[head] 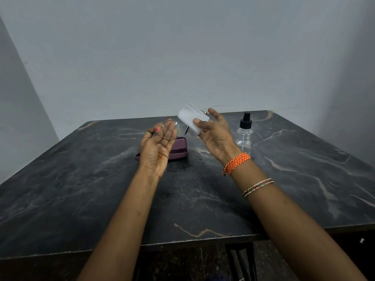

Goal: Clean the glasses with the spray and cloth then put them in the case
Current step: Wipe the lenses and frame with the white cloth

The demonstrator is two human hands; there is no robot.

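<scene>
Thin wire-rimmed glasses (176, 133) with round lenses are held up above the table between both hands. My left hand (157, 146), palm up, pinches the rim of the left lens between thumb and fingers. My right hand (214, 131) presses a folded white cloth (190, 117) onto the other lens with the thumb, so that lens is hidden; one temple arm sticks out to the right behind the fingers. A purple glasses case (179, 152) lies shut on the table just behind my left hand. A clear spray bottle (245, 133) with a black nozzle stands upright to the right of my right hand.
The dark marble-patterned table (81, 189) stands against a plain grey wall. Its front edge runs across the lower part of the view, with dark metal legs below. Orange thread and a beaded bangle circle my right wrist.
</scene>
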